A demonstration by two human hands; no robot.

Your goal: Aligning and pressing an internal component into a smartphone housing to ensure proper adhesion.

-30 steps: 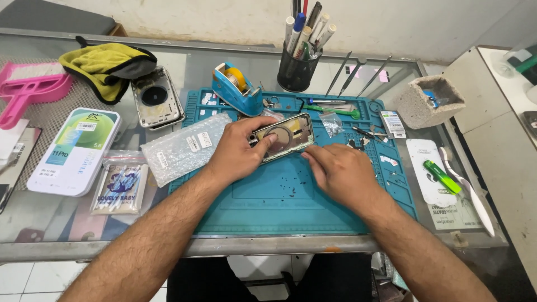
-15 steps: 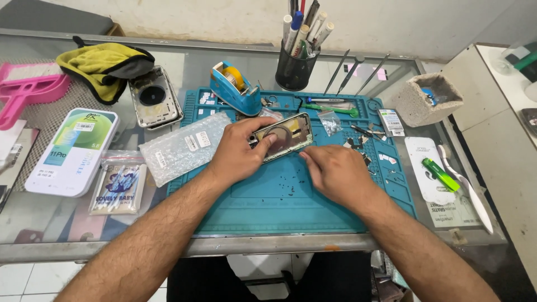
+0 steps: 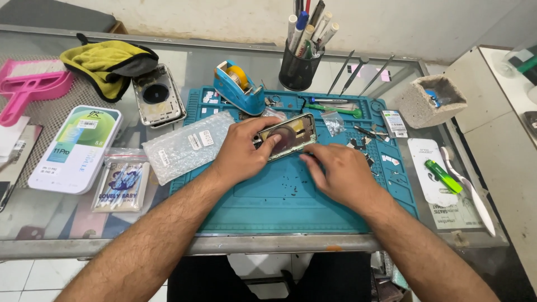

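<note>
1. Glass surface with a teal work mat near its front edge; tape dispenser and pen cup toward the back edge.
2. Opened phone frame lies mid-mat: judged light, stiff, thin-walled, with fragile internals; best held by its long side rails.
3. Left hand, fingers clamped on the frame's left end.
4. Right hand, fingers drawn together at the frame's lower edge; any pinched tool cannot be told.

1. Bright, even, diffuse light; colours read clearly.
2. Soft, faint shadows fall under the forearms.
3. Mild glare on the glass desk.
4. Focus stays sharp; wide-angle bending at the edges.
</note>
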